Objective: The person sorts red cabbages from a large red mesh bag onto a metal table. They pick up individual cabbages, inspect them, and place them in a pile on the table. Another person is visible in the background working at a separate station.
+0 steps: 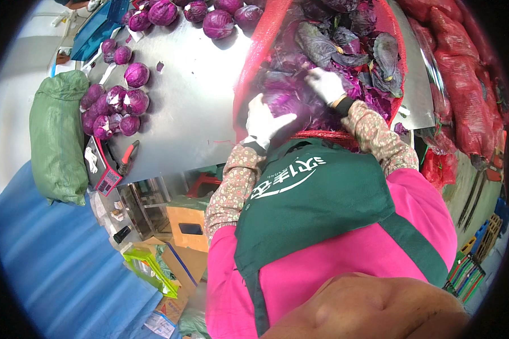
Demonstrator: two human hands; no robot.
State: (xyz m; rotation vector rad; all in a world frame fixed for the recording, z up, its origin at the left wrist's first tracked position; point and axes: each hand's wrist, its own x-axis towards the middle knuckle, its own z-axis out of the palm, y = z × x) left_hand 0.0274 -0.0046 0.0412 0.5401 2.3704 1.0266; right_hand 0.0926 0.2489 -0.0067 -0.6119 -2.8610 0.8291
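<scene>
My left hand (268,120), in a white glove, cups the near left side of a red cabbage (283,102), thumb and fingers spread around it. This cabbage is blurred and sits inside a large red mesh bag (263,40). Farther right in the bag, my right hand (325,86), also gloved in white, reaches among loose purple cabbage leaves (353,84). Its fingertips are blurred against the leaves, so what they grip is unclear. Dark, wilted outer leaves (316,40) fill the far part of the bag. The near rim of the bag lies against my green apron (322,186).
The bag rests on a metal table (186,97). Several red cabbages (218,24) line its far side; smaller ones (116,104) cluster left, near a red-handled knife (129,152) and a scale (104,165). A green woven sack (59,135) lies left; full red mesh sacks (462,80) stand right.
</scene>
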